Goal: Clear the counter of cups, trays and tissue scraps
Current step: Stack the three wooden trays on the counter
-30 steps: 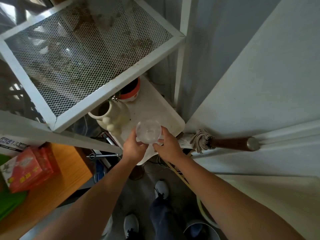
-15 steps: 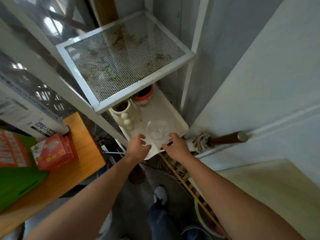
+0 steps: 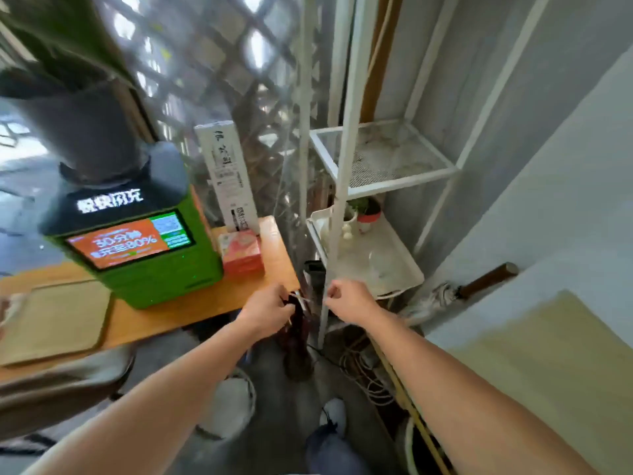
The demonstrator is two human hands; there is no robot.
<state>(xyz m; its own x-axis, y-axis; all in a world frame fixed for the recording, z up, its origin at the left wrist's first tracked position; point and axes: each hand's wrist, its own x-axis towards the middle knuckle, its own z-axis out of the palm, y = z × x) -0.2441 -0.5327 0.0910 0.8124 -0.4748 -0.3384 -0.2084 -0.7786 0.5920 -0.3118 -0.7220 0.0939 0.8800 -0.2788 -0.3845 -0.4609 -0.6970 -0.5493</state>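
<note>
Head view
Left hand: fingers curled loosely, nothing gripped, level with the right-hand corner of the wooden counter.
Right hand: closed into a loose fist, empty, in front of the rack's front upright.
Clear glass cup: upright on the white tray, apart from both hands; outline faint.
White tray: lower level of the white metal rack; also carries a cream vase and a small potted plant at the back.
Wooden counter: bears a green charging kiosk, an orange box and a wooden tray.
</note>
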